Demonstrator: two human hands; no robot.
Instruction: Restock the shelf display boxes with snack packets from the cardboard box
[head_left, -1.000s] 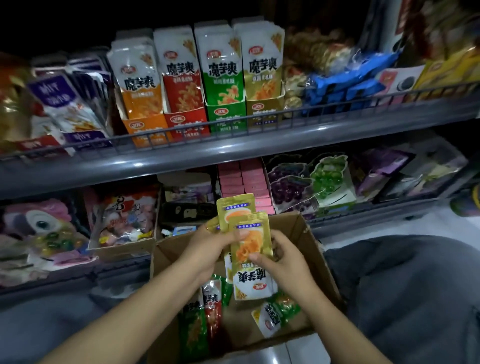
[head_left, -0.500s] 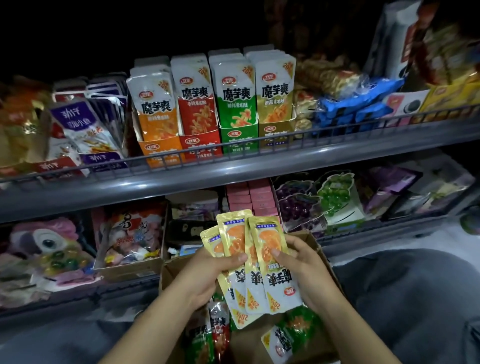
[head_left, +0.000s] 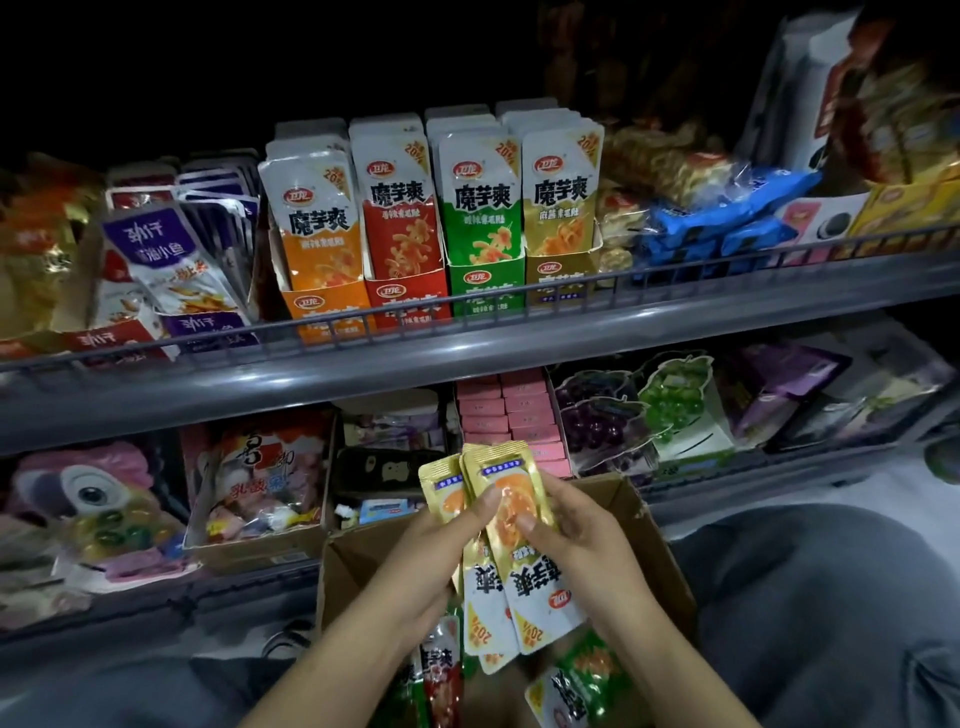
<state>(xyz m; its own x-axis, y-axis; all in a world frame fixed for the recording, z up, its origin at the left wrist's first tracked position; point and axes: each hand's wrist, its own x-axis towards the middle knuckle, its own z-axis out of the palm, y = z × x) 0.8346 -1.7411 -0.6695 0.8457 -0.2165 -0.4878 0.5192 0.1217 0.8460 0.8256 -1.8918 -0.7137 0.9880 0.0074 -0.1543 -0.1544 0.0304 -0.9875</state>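
Both hands grip a small stack of gold snack packets (head_left: 511, 525) above the cardboard box (head_left: 660, 561): left hand (head_left: 431, 561), right hand (head_left: 587, 551); perhaps three packets.

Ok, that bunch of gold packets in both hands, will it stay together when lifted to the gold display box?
Probably only if pinched firmly: the gold packets are glossy and already fanned out, so they look apt to slide apart. They seem thin and floppy, their lower ends hanging unsupported below the left hand and right hand. Likely light. The gold display box already looks full.
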